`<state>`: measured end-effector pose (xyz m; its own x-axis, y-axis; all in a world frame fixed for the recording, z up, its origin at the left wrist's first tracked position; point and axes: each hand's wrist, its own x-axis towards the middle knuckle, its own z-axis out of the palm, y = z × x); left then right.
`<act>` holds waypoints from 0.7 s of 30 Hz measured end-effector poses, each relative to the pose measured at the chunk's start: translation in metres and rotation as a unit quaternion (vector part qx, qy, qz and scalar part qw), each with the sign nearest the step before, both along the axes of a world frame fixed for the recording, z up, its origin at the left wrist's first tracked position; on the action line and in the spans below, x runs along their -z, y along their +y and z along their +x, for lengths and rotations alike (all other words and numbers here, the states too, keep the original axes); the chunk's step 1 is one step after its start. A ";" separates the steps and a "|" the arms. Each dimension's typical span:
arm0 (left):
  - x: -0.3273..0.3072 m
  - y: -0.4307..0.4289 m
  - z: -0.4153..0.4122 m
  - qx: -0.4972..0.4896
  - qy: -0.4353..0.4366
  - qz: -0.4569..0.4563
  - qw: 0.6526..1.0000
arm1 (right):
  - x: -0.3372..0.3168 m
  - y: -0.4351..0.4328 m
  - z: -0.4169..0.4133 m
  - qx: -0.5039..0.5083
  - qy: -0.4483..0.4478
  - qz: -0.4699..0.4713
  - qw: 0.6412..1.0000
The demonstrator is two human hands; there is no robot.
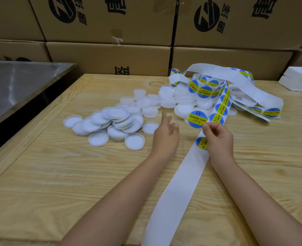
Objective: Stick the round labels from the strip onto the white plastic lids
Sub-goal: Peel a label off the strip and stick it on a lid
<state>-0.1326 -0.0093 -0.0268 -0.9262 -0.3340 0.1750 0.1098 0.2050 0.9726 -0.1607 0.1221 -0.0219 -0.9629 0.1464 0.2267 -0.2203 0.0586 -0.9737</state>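
Observation:
A heap of white plastic lids (111,121) lies on the wooden table, spreading toward the back right. A long white backing strip (180,183) runs from the table's near edge up to a tangled coil carrying round blue-and-yellow labels (205,91). My right hand (217,139) pinches the strip at the edge of a label, with another label partly under the hand. One lid bearing a round label (197,118) lies just left of that hand. My left hand (166,134) hovers beside the lids with its fingers loosely spread and holds nothing.
Stacked cardboard boxes (111,55) form a wall behind the wooden table (48,174). A steel-topped table (13,86) stands at the left. White foam blocks (299,79) sit at the back right.

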 end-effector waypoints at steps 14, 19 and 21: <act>0.007 0.007 -0.043 -0.020 -0.011 -0.506 0.862 | 0.000 0.002 -0.004 0.058 -0.014 -0.059 0.996; 0.008 0.007 -0.041 -0.057 0.036 -0.529 0.846 | 0.000 0.003 -0.003 0.055 -0.013 -0.060 0.997; 0.008 0.008 -0.042 -0.052 0.028 -0.527 0.848 | 0.001 0.004 -0.003 0.058 -0.012 -0.060 0.996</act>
<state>-0.1750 -0.0014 -0.0343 -0.8819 -0.0444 0.4693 0.0775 0.9683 0.2373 -0.1634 0.1257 -0.0228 -0.9431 0.2806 0.1782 -0.1954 -0.0342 -0.9801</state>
